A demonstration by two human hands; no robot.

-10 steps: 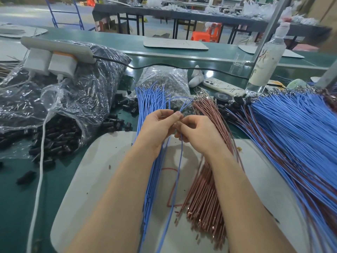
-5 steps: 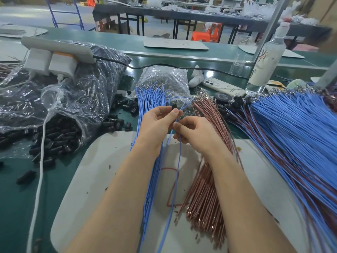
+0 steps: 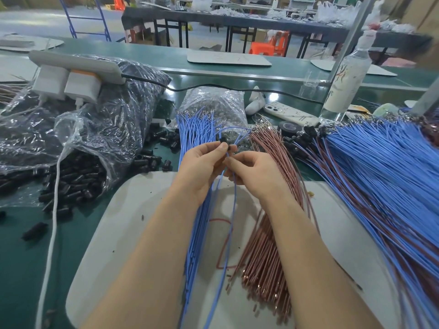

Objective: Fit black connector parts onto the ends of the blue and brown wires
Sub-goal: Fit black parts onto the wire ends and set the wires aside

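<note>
- Our left hand (image 3: 202,169) had drawn its fingertips slightly up and clear of the right since a second before. The black connector (image 3: 223,141), hidden then, now showed pinched between its thumb and forefinger.
- Our right hand (image 3: 257,175) had stayed where it was, fingers curled and pinching a single blue wire (image 3: 234,205) just below the connector. We could not tell whether the wire's end sat inside it.
- That wire hung down over the white mat (image 3: 114,233), between the blue bundle (image 3: 196,129) and the brown bundle (image 3: 266,245), both unmoved.
- The open bag of black connectors (image 3: 78,179) lay to the left and the pile of finished wires (image 3: 384,176) to the right, as before.
</note>
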